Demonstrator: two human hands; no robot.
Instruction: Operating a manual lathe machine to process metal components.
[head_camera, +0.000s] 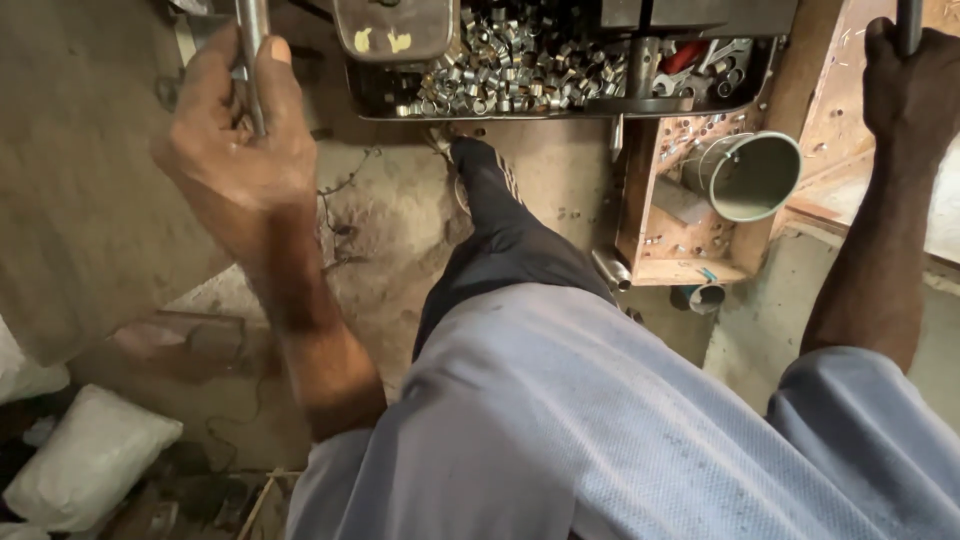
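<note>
Our left hand (235, 130) keeps a closed grip on a metal bar (252, 50) at far left; our right hand (910, 85) is wrapped round a dark rod (908, 22) at far right. Between them lies a tray (560, 108) of small metal rings (500, 65) (spanners too), a grey metal can (750, 175) just right

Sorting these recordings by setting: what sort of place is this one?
Probably a small metalworking shop. A tray holds a heap of small metal rings and wrenches, a metal can sits in a wooden box, and both hands, left and right, grip machine levers.
</note>
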